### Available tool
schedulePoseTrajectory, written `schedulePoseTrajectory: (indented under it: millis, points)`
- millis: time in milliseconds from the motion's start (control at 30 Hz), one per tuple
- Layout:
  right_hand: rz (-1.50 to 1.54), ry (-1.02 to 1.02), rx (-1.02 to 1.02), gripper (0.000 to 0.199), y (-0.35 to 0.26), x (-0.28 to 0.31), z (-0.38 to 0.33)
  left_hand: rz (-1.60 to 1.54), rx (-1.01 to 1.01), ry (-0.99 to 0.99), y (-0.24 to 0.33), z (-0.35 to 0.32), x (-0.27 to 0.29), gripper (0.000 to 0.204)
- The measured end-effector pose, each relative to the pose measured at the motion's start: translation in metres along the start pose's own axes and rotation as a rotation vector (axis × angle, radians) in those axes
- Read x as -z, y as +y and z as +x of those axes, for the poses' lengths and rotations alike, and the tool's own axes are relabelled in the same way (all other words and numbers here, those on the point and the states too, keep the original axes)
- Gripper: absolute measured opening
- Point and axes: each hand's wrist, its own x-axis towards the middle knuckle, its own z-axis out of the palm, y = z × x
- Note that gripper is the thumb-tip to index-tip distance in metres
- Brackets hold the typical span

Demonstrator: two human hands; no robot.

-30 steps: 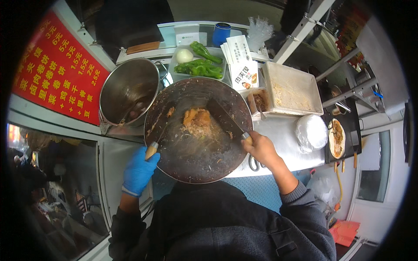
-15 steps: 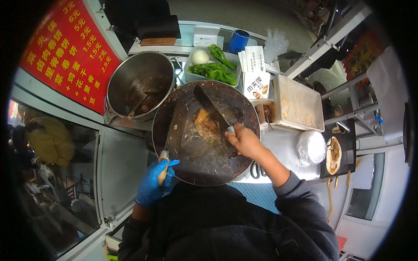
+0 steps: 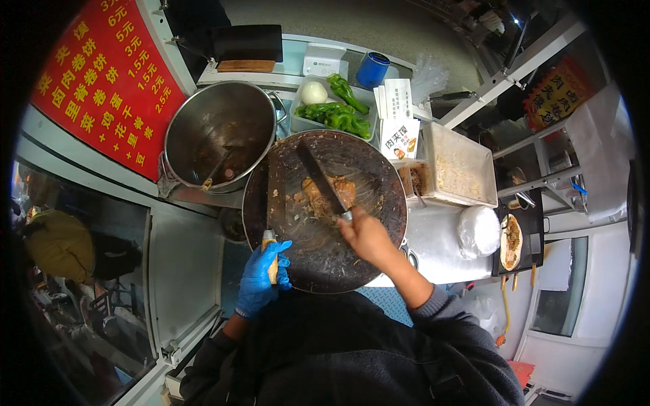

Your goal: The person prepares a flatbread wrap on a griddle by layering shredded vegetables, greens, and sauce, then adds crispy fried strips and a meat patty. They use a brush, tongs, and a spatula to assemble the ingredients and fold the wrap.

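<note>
My left hand, in a blue glove, is closed round the wooden handle of a cleaver. Its broad blade lies along the left side of a round dark chopping board. My bare right hand grips a knife, whose dark blade slants up and left across the brown cooked meat at the board's middle. The meat sits in chunks with small shreds around it; part of it is hidden under the blade.
A deep steel pot with a ladle stands left of the board. Behind are a tub of green peppers and printed paper bags. To the right are a pale tray, a plastic-wrapped stack and a filled flatbread on a dark griddle.
The right-hand knife has moved left and down so its blade now crosses the meat. The meat looks broken and spread wider. The left cleaver is held more upright.
</note>
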Motion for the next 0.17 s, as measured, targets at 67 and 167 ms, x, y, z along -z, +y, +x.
schedulePoseTrajectory:
  millis: [67, 167]
  points:
    - [-0.004, -0.006, 0.006, 0.039, -0.001, -0.006, -0.006, 0.019, 0.056, 0.056, 0.001, 0.002, 0.001, 0.041]
    - [-0.025, -0.019, 0.03, 0.038, 0.005, 0.005, -0.001, 0.158, 0.033, 0.056, 0.005, 0.006, 0.0, 0.041]
